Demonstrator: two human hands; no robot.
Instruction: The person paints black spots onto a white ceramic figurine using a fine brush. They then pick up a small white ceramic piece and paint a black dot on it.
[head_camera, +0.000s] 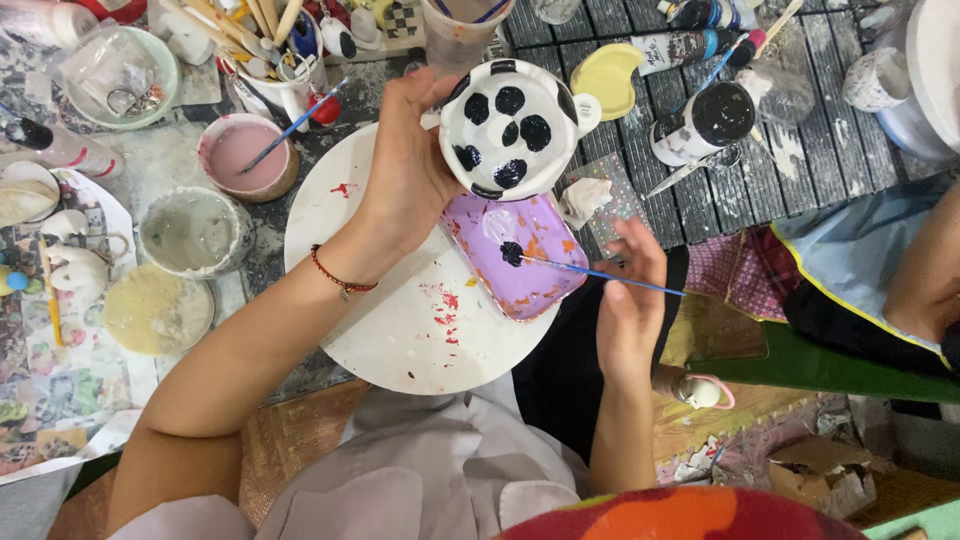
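Observation:
My left hand holds up a white ceramic cup with black painted spots and small round ears. A red cord bracelet circles that wrist. My right hand grips a thin blue paintbrush. Its tip rests in a blob of black paint on a purple rectangular palette tray. The tray lies on a round white turntable smeared with red paint.
A pink paint bowl with a blue brush, a grey water cup, a jar of brushes, a black paint bottle and a yellow lid crowd the table. Another person's arm is at the right.

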